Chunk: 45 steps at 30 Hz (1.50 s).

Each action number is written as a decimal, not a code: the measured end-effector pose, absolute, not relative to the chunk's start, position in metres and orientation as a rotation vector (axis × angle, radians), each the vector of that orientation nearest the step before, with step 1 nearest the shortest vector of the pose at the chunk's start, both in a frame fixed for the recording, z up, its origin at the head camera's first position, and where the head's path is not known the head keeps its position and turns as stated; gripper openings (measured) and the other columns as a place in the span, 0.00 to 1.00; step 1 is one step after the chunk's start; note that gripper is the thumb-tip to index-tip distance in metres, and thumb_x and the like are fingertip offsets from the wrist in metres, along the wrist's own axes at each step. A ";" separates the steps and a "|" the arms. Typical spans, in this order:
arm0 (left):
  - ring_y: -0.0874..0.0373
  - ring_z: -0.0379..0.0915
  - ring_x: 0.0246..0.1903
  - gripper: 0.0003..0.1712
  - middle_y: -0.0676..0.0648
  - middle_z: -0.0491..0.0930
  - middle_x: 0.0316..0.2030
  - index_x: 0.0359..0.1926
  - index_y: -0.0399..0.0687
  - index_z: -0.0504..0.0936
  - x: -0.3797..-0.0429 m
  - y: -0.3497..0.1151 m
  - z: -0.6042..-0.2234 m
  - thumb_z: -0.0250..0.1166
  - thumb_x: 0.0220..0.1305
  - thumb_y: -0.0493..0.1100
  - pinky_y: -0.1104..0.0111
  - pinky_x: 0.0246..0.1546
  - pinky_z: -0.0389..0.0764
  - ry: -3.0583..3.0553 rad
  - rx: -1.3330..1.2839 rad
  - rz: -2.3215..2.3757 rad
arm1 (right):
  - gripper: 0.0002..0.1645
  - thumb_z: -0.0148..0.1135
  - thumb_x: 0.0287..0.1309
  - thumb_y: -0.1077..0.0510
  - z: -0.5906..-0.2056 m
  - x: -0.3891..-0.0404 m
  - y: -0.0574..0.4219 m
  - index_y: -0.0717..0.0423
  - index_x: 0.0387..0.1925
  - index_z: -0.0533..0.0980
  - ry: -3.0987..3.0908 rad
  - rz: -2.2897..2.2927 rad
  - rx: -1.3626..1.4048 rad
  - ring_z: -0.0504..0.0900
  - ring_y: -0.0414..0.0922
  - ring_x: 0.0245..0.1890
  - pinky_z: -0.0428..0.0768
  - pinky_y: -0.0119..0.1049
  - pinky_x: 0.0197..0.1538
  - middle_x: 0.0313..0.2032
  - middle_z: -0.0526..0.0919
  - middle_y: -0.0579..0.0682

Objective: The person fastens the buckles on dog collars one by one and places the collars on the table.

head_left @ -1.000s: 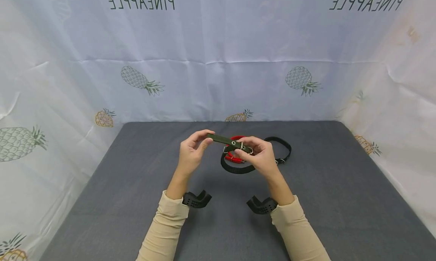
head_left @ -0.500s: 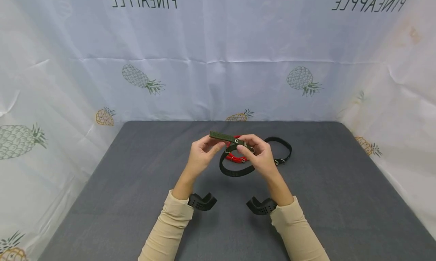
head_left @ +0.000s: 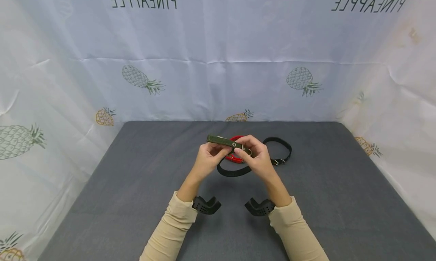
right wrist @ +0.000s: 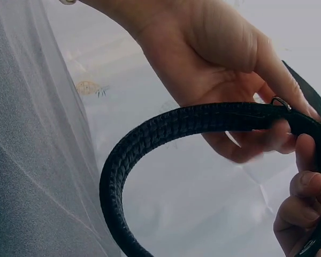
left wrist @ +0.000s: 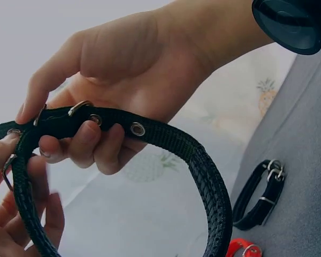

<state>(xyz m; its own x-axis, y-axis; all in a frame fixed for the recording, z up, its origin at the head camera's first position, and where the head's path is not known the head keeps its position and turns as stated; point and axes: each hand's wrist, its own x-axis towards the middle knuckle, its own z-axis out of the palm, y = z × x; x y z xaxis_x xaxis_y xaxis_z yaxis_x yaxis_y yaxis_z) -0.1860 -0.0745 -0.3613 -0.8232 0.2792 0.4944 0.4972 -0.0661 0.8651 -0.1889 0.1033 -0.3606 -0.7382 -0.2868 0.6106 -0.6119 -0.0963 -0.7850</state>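
Both hands hold a dark green dog collar (head_left: 221,140) above the table, its padded black-lined part (right wrist: 144,134) hanging below in a loop. My left hand (head_left: 206,159) pinches the collar near a metal ring, while the strap's end juts out to the left above its fingers. At the buckle side, my right hand (head_left: 257,155) grips the collar between thumb and fingers. Metal eyelets (left wrist: 137,129) show along the strap in the left wrist view. Fingers of the two hands nearly meet, partly hiding the buckle.
Behind the held loop, a red collar (head_left: 235,159) lies on the grey table (head_left: 136,185). A black buckled collar (head_left: 288,151) lies to its right. White pineapple-print curtains (head_left: 204,87) hang around the back and sides.
My left hand has moved right, close to my right hand, shifting its hold along the collar from the strap's end. My right hand stays nearly in place.
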 end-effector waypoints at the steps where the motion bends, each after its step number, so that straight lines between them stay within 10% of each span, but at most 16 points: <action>1: 0.73 0.75 0.29 0.19 0.38 0.81 0.31 0.43 0.23 0.77 -0.186 -0.074 -0.361 0.62 0.66 0.41 0.76 0.35 0.79 -2.027 -0.861 -2.007 | 0.11 0.59 0.63 0.66 -0.360 -0.189 0.103 0.72 0.42 0.72 -1.925 1.919 0.998 0.72 0.32 0.25 0.72 0.30 0.24 0.31 0.80 0.32; 6: 0.72 0.71 0.26 0.16 0.65 0.79 0.27 0.41 0.23 0.78 -0.186 -0.075 -0.359 0.62 0.65 0.38 0.76 0.31 0.76 -2.041 -0.858 -2.023 | 0.10 0.58 0.64 0.64 -0.361 -0.190 0.104 0.53 0.45 0.78 -1.917 1.930 1.045 0.72 0.34 0.26 0.70 0.31 0.27 0.35 0.81 0.32; 19: 0.67 0.69 0.27 0.22 0.62 0.76 0.31 0.39 0.25 0.77 -0.187 -0.085 -0.356 0.65 0.62 0.46 0.74 0.32 0.74 -2.016 -0.957 -2.035 | 0.15 0.59 0.63 0.64 -0.360 -0.190 0.105 0.43 0.46 0.81 -1.956 1.979 1.113 0.68 0.39 0.25 0.68 0.34 0.28 0.38 0.82 0.33; 33: 0.67 0.75 0.24 0.19 0.58 0.79 0.28 0.47 0.24 0.73 -0.184 -0.081 -0.358 0.59 0.67 0.41 0.74 0.34 0.78 -2.069 -0.887 -2.389 | 0.16 0.60 0.64 0.62 -0.357 -0.188 0.106 0.75 0.44 0.73 -2.012 1.963 1.061 0.69 0.35 0.25 0.69 0.32 0.28 0.33 0.81 0.33; 40: 0.62 0.67 0.20 0.08 0.54 0.74 0.23 0.44 0.39 0.78 -0.187 -0.084 -0.359 0.60 0.68 0.40 0.72 0.30 0.72 -2.123 -0.883 -2.434 | 0.08 0.61 0.63 0.61 -0.358 -0.190 0.108 0.44 0.41 0.79 -1.975 2.067 1.124 0.70 0.35 0.26 0.72 0.30 0.29 0.36 0.81 0.33; 45: 0.62 0.65 0.20 0.03 0.57 0.72 0.22 0.40 0.56 0.81 -0.188 -0.085 -0.359 0.61 0.67 0.44 0.72 0.33 0.69 -2.190 -0.858 -2.463 | 0.10 0.58 0.65 0.60 -0.357 -0.189 0.112 0.40 0.42 0.78 -1.991 2.172 1.162 0.71 0.36 0.26 0.73 0.28 0.32 0.34 0.79 0.34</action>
<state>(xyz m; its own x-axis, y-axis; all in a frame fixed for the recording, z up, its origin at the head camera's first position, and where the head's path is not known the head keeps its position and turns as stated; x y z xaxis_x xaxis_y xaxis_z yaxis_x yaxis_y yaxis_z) -0.1876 -0.0849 -0.3587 -0.8407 0.5071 0.1900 0.1295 -0.1525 0.9798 -0.1891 0.1118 -0.3566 -0.7304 -0.4789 0.4870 -0.4434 -0.2099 -0.8714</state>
